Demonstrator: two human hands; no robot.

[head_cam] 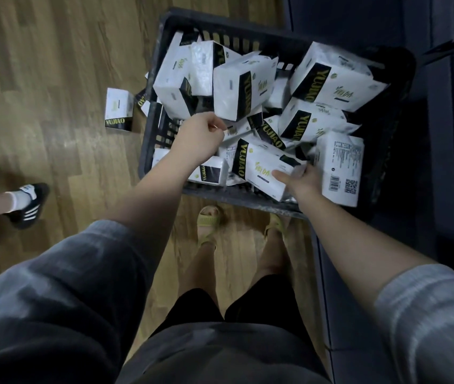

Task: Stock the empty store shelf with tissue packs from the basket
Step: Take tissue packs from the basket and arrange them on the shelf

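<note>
A dark plastic basket (228, 194) stands on the wooden floor, piled with several white tissue packs bearing black and yellow bands. My right hand (302, 180) grips one tissue pack (264, 169) at the basket's near edge, thumb on top. My left hand (202, 137) hovers over the basket's left side with its fingers curled; it seems to pinch the edge of a pack (235, 128), though the contact is unclear. The shelf appears only as a dark unit (441, 134) on the right.
A stray tissue pack (119, 109) lies on the floor left of the basket, with another wedged against the basket wall. Another person's feet in black striped shoes (26, 203) stand at the left. My own feet in yellow sandals (209, 225) are just behind the basket.
</note>
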